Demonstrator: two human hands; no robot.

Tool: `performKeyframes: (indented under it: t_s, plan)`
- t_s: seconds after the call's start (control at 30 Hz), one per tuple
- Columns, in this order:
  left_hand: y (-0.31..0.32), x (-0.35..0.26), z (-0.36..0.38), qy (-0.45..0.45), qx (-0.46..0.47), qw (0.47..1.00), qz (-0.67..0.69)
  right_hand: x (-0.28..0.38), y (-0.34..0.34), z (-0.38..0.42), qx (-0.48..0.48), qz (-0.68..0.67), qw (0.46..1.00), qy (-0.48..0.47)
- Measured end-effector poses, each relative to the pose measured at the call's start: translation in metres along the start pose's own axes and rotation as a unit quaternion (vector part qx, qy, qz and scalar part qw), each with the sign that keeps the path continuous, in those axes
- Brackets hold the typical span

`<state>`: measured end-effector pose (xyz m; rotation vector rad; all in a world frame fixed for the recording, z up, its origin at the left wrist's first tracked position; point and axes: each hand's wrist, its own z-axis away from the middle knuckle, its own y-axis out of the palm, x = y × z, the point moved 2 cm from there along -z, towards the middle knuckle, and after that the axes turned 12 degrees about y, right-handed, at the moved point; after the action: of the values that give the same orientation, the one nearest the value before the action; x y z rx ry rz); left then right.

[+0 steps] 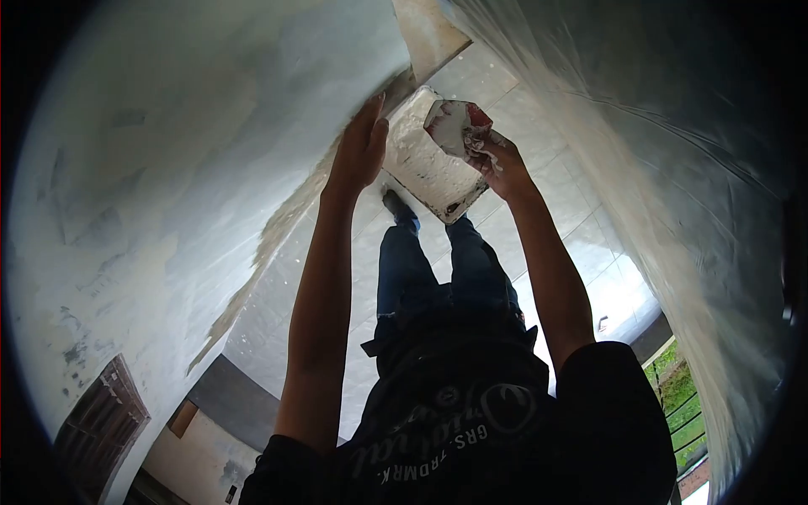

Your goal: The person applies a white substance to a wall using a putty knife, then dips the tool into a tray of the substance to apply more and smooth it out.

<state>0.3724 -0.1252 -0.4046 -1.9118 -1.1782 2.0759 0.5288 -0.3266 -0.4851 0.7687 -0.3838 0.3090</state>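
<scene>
My right hand (498, 164) grips a red scraper (459, 128) smeared with pale paste, and paste coats the fingers too. Below the scraper lies a board or tray (429, 164) with a rough, whitish coating and dark chipped edges. To the left of it, my left hand (362, 145) is held up near the foot of the wall, its fingers extended and nothing seen in it. The wall (219, 126) beside that hand is pale and patchy, with a rough brownish strip along its lower edge.
Grey tiles (539, 126) cover the floor around my legs and foot. Translucent plastic sheeting (656, 168) hangs along the right side. At the lower left is a brown louvred shutter (103, 425); greenery behind railings (682, 400) shows at the lower right.
</scene>
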Motion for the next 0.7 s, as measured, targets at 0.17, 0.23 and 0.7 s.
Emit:
performKeyframes:
  t_s: [0.17, 0.23, 0.7]
  plan:
    - [0.021, 0.053, -0.005, -0.036, 0.027, 0.998, 0.032, -0.033, -0.029, -0.047, -0.054, -0.031, 0.996, 0.064]
    - [0.028, 0.079, -0.006, -0.043, 0.033, 0.997, 0.05, -0.055, -0.042, -0.065, -0.066, -0.047, 0.994, 0.074]
    - [0.083, 0.213, -0.021, -0.078, 0.113, 0.986, 0.092, -0.14, -0.055, -0.176, -0.265, 0.059, 0.961, -0.045]
